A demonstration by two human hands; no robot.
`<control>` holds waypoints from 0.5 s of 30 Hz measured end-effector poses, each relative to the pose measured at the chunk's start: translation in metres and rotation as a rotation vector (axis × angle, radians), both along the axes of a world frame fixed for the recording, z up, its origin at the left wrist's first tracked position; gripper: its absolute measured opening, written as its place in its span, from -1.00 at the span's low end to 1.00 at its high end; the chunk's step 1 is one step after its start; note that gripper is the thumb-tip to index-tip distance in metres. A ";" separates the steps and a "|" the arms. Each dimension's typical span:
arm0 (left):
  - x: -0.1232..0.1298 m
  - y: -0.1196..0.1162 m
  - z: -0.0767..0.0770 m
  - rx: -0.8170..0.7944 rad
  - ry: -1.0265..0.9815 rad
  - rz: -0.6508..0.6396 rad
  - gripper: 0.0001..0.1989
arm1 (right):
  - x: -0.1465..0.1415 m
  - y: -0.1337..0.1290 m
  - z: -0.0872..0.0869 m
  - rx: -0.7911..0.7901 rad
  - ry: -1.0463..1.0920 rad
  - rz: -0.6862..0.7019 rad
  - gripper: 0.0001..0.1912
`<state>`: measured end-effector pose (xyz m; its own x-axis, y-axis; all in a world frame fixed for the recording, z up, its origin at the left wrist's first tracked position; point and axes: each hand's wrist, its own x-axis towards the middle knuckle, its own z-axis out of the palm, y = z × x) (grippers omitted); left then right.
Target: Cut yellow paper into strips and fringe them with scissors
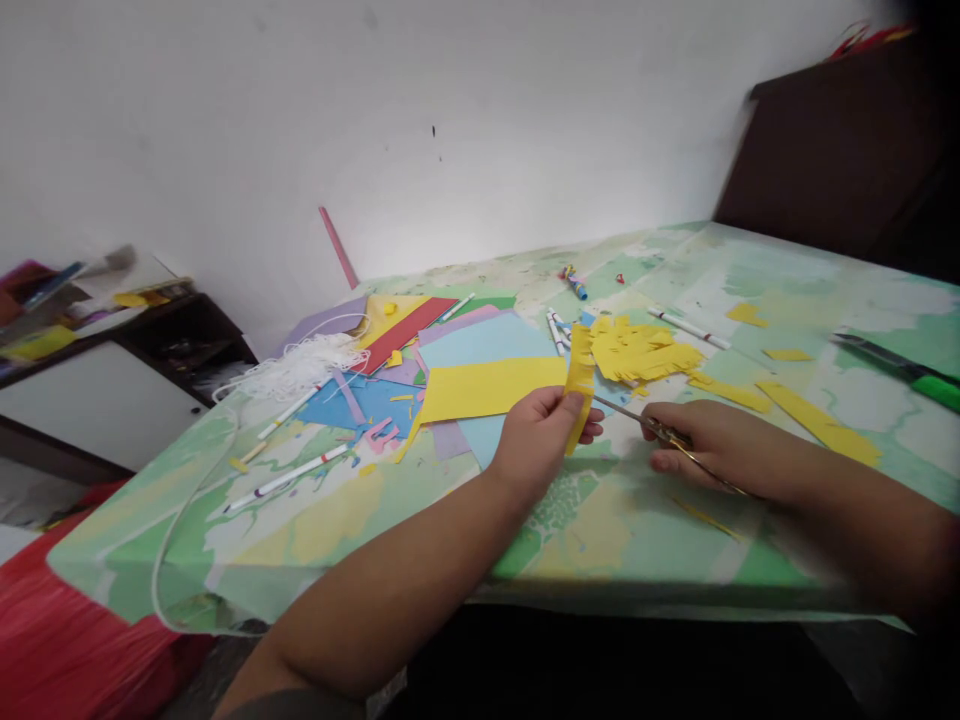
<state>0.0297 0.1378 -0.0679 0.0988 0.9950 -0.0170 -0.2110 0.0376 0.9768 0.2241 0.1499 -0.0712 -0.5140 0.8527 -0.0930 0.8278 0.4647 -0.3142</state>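
Near the middle of the head view, my left hand (541, 432) pinches a narrow yellow paper strip (579, 365), held upright, with small cuts along its edge. My right hand (694, 440) is closed round the handles of a pair of scissors (626, 411); their blades point left and reach the strip's right side. Behind the strip lies a pile of fringed yellow paper (641, 348). A larger yellow sheet (487, 388) rests on light blue paper (480, 340) left of the strip. Loose yellow strips (817, 420) lie beyond my right hand.
The table (315, 530) has a patterned green cloth. On its left are white string (311, 362), markers (289, 477), blue paper (367, 402) and red paper (409, 335). A green-handled knife (900, 370) lies at the right. A low cabinet (127, 400) stands at far left.
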 end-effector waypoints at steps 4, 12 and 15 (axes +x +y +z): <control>0.003 -0.001 0.000 0.028 0.001 0.008 -0.82 | 0.001 -0.003 0.001 0.032 0.016 0.007 -0.63; 0.007 -0.005 0.000 0.044 0.113 -0.073 -0.81 | -0.001 -0.005 0.001 0.048 0.035 0.007 -0.63; 0.007 -0.005 0.001 0.053 0.154 -0.097 -0.79 | -0.002 -0.005 0.000 0.056 0.035 0.011 -0.62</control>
